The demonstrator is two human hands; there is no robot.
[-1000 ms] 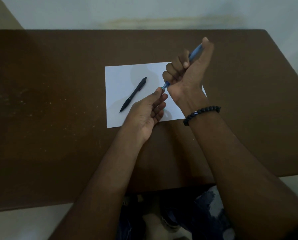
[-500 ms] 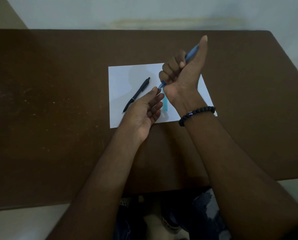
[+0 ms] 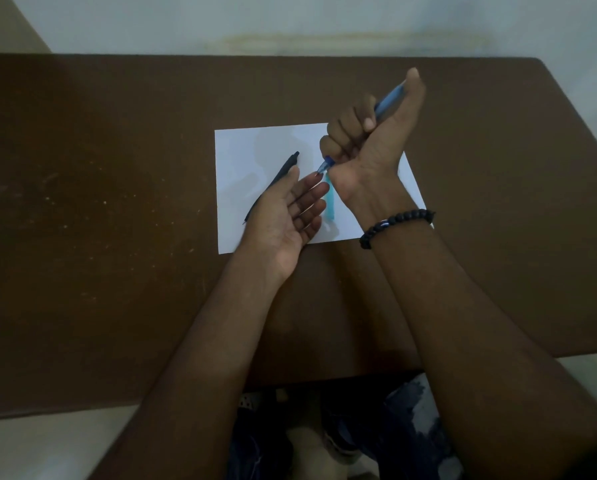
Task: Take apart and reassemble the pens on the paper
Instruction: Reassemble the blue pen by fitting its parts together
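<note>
Grip was kept on the blue pen [image 3: 390,100] by the right hand [image 3: 370,147], fingers clenched round its barrel, tip pointing down toward the left hand [image 3: 286,216], which was held open and empty just below. A turquoise piece [image 3: 330,202] lay on the paper [image 3: 241,168] between the hands; the black pen [image 3: 279,174] lay beyond the left fingers. Refitting would probably be best done by steadying the barrel while the loose piece was aligned squarely.
</note>
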